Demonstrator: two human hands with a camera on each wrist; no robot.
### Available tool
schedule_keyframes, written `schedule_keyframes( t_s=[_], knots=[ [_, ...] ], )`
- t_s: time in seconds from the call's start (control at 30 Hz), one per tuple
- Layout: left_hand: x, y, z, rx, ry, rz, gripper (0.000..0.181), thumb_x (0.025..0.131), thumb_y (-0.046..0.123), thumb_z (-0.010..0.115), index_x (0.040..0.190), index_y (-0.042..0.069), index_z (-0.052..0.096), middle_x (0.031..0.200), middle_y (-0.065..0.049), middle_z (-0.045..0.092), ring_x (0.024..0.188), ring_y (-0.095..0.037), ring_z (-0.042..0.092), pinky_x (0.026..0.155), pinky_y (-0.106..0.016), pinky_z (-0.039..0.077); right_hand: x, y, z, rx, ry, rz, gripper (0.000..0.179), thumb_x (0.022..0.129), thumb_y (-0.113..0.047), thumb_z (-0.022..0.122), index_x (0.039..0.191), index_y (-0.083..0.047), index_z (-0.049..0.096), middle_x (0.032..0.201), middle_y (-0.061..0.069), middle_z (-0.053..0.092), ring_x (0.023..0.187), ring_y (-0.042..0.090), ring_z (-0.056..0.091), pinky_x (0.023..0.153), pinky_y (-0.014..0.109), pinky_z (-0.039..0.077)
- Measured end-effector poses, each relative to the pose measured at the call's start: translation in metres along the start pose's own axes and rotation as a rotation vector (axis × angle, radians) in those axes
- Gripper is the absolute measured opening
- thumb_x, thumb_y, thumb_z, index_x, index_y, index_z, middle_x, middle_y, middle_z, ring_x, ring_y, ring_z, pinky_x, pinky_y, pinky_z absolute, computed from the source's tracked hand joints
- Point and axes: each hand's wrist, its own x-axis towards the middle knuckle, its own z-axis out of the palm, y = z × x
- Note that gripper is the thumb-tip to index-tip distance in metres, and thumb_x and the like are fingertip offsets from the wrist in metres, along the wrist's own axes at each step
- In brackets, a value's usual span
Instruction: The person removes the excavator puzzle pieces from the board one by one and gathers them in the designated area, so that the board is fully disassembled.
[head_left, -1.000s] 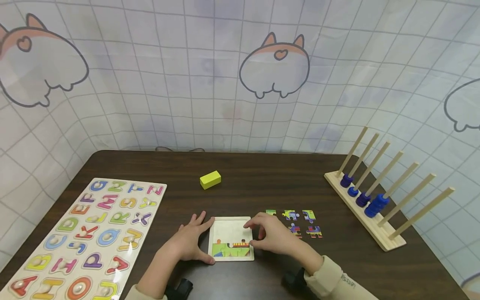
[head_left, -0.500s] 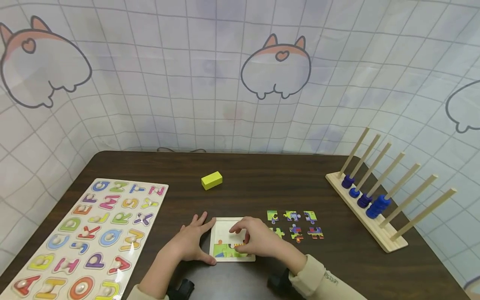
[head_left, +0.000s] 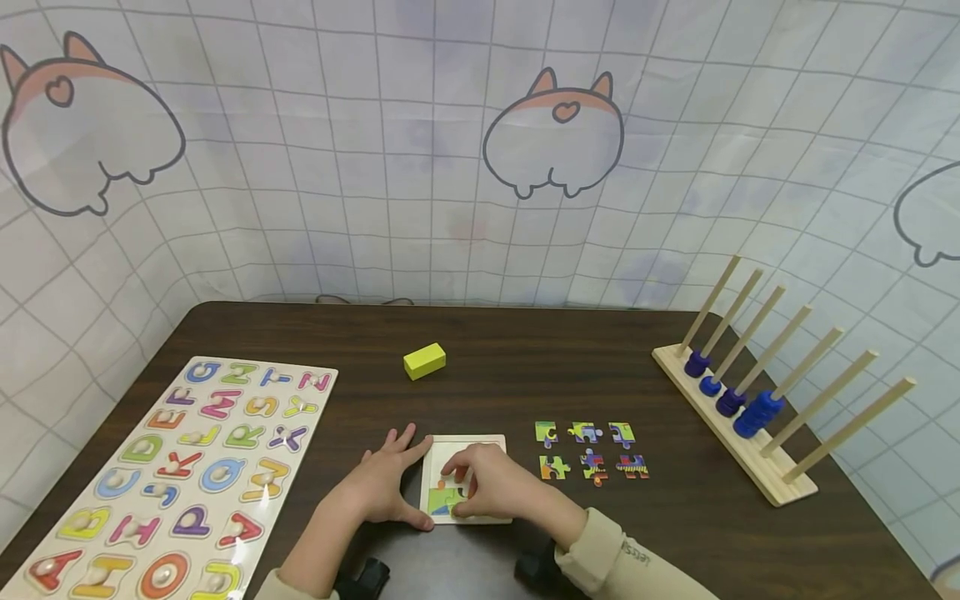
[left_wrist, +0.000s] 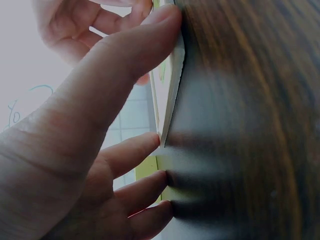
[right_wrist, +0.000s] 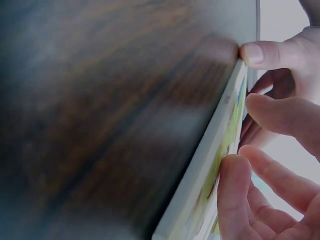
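A small jigsaw puzzle board (head_left: 487,439) with a pale rim lies flat near the table's front edge. Green picture pieces (head_left: 444,500) fill the near part of it that I can see. My left hand (head_left: 382,483) spreads at its left side, thumb touching the near corner and index finger the far corner. My right hand (head_left: 487,483) reaches over the board from the right, bent fingertips touching the pieces with thumb and index finger apart. It covers the board's right part. In the right wrist view, its fingertips (right_wrist: 235,167) meet the picture surface; no piece shows lifted.
Several loose puzzle pieces (head_left: 588,433) lie in two rows right of the board. A yellow block (head_left: 424,361) sits farther back. An alphabet board (head_left: 247,392) with knobbed letters takes up the left. A wooden peg stand (head_left: 787,487) with blue rings rises at the right.
My right hand has moved left across the puzzle board, from its right edge towards its middle, uncovering the loose pieces. My left hand stays at the board's left side.
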Motion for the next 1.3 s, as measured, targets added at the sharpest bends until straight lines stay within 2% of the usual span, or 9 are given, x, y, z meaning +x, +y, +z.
schedule_keyframes(
  t_s=[0.3, 0.5, 0.73, 1.3],
  knots=[
    [-0.0007, -0.0009, -0.0005, -0.009, -0.006, -0.009, 0.102, 0.053, 0.041, 0.087, 0.139, 0.010, 0.041, 0.148, -0.019, 0.023, 0.134, -0.041, 0.016, 0.099, -0.065, 0.016, 0.0044, -0.0053, 0.0034, -0.085, -0.030, -0.001, 0.034, 0.066, -0.006, 0.079, 0.098, -0.003, 0.066, 0.068, -0.004, 0.055, 0.054, 0.000, 0.045, 0.056, 0.015, 0.041],
    [-0.0005, -0.0009, -0.0005, -0.005, -0.002, -0.002, 0.103, 0.053, 0.041, 0.087, 0.139, 0.010, 0.041, 0.147, -0.019, 0.023, 0.134, -0.041, 0.016, 0.099, -0.065, 0.016, 0.0055, -0.0063, 0.0038, -0.130, -0.031, 0.012, 0.031, 0.066, -0.007, 0.079, 0.096, -0.004, 0.067, 0.066, -0.006, 0.053, 0.055, 0.000, 0.044, 0.058, 0.015, 0.039],
    [-0.0003, -0.0010, -0.0001, -0.003, -0.002, -0.003, 0.102, 0.053, 0.041, 0.087, 0.139, 0.010, 0.041, 0.147, -0.019, 0.023, 0.134, -0.041, 0.016, 0.099, -0.065, 0.016, 0.0052, -0.0073, 0.0046, -0.108, -0.044, 0.047, 0.031, 0.068, -0.007, 0.079, 0.096, -0.004, 0.065, 0.068, -0.005, 0.051, 0.057, 0.002, 0.044, 0.056, 0.015, 0.040],
    [0.0008, 0.0003, 0.0002, -0.005, -0.004, -0.006, 0.102, 0.053, 0.039, 0.087, 0.139, 0.009, 0.041, 0.147, -0.020, 0.024, 0.134, -0.042, 0.016, 0.098, -0.066, 0.017, 0.0045, -0.0097, 0.0045, -0.052, -0.024, 0.041, 0.034, 0.065, -0.002, 0.079, 0.094, -0.003, 0.062, 0.071, -0.003, 0.053, 0.054, 0.001, 0.048, 0.052, 0.014, 0.043]
  ],
)
